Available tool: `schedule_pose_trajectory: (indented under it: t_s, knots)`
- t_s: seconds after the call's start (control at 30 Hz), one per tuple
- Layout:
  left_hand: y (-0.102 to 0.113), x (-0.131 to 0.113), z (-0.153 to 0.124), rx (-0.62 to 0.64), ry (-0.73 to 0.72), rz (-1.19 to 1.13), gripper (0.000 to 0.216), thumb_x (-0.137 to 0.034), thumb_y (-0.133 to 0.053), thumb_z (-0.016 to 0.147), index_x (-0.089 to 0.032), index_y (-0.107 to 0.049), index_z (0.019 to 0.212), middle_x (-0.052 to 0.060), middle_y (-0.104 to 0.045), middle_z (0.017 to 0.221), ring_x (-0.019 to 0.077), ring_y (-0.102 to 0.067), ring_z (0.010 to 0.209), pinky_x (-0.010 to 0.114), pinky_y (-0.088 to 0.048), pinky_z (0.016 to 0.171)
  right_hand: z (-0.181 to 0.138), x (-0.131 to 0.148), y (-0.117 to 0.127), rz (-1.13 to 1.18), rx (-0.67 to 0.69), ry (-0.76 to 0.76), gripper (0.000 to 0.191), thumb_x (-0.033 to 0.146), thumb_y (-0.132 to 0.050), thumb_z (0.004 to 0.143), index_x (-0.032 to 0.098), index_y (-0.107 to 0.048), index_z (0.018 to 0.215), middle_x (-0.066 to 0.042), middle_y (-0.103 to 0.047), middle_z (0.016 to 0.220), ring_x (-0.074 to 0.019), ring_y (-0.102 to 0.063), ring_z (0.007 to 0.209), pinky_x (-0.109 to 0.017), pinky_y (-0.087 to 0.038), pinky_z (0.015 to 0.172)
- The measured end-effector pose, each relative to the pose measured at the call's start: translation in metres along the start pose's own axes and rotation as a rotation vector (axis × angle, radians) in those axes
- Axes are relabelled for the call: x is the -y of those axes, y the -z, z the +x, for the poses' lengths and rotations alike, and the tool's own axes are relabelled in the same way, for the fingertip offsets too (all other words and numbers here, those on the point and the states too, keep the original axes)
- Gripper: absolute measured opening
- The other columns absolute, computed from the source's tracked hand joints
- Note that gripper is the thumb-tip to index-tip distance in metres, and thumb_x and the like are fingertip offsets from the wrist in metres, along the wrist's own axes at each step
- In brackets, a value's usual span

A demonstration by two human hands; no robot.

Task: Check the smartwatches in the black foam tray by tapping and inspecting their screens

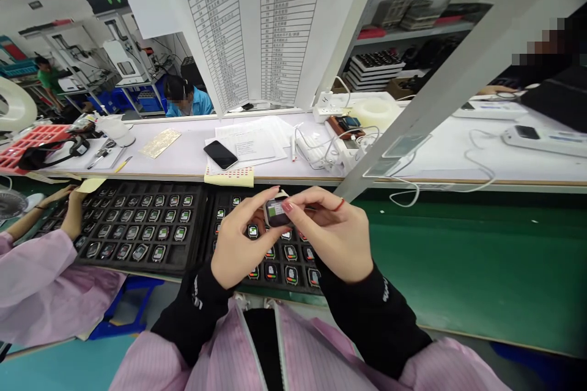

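Both my hands meet over a black tray (208,238) of small watch bodies. My left hand (241,241) and my right hand (332,232) pinch one small watch body (276,212) between their fingertips; its screen shows a green and white picture. The piece is held a little above the tray's rows of lit watch bodies (290,252). A red ring sits on a finger of my right hand. Black sleeves with pink cuffs cover my forearms.
A second black tray (137,226) of watch bodies lies to the left, where a co-worker's hands (68,211) in pink sleeves rest. Green conveyor belt (458,256) runs to the right. The white shelf behind holds a phone (221,154), papers, cables and a tape roll (375,113).
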State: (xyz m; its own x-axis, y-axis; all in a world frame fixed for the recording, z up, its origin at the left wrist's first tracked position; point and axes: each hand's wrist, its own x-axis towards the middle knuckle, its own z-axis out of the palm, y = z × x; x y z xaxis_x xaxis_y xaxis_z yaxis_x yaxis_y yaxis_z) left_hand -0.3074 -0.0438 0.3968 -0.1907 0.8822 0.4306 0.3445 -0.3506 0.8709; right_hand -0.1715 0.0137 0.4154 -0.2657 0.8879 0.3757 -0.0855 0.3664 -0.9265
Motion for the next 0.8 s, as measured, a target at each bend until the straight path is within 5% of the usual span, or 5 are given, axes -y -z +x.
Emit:
schedule_pose_trajectory:
  t_s: [0.8]
  knots:
    - [0.014,0.003,-0.003,-0.028,0.032,0.033,0.050,-0.023,-0.072,0.080,-0.030,-0.058,0.127,0.005,-0.065,0.111,0.0134,-0.061,0.075,0.028,-0.056,0.070,0.003,-0.012,-0.021,0.042,-0.004,-0.016,0.023,0.040,-0.070,0.081,0.018,-0.069,0.077,-0.004,-0.067,0.075,-0.0133,-0.063,0.067,-0.025,-0.057,0.061]
